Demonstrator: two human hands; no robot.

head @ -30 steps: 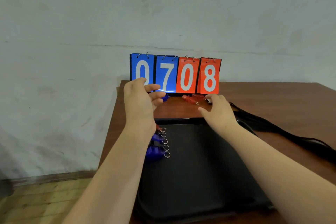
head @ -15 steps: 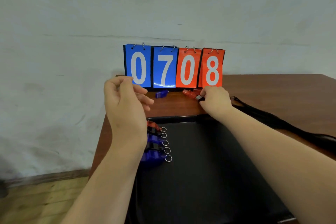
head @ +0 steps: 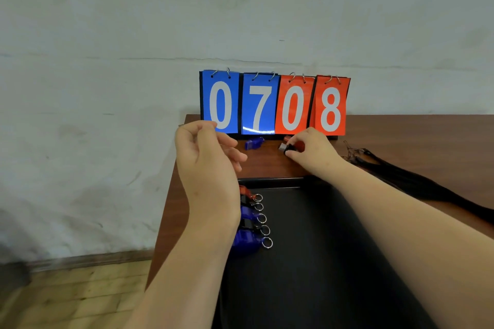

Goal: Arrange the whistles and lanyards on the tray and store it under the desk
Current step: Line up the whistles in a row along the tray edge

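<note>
A black tray (head: 302, 262) lies on the brown desk (head: 417, 139) in front of me. Several red, black and blue whistles (head: 250, 224) with key rings line its left edge, partly hidden by my left arm. My right hand (head: 312, 151) is closed on a red whistle (head: 292, 146) just below the scoreboard. A loose blue whistle (head: 254, 143) lies on the desk left of it. My left hand (head: 207, 157) hovers above the desk's left edge, fingers loosely curled and holding nothing. Black lanyards (head: 417, 181) trail along the desk at the right.
A flip scoreboard (head: 274, 104) reading 0708 stands at the desk's back edge against a pale wall. The desk's left edge drops to a wooden floor (head: 72, 294).
My right hand reached forward to the red whistles under the scoreboard and closed on one. My left hand drew back and to the left. The camera view shifted slightly.
</note>
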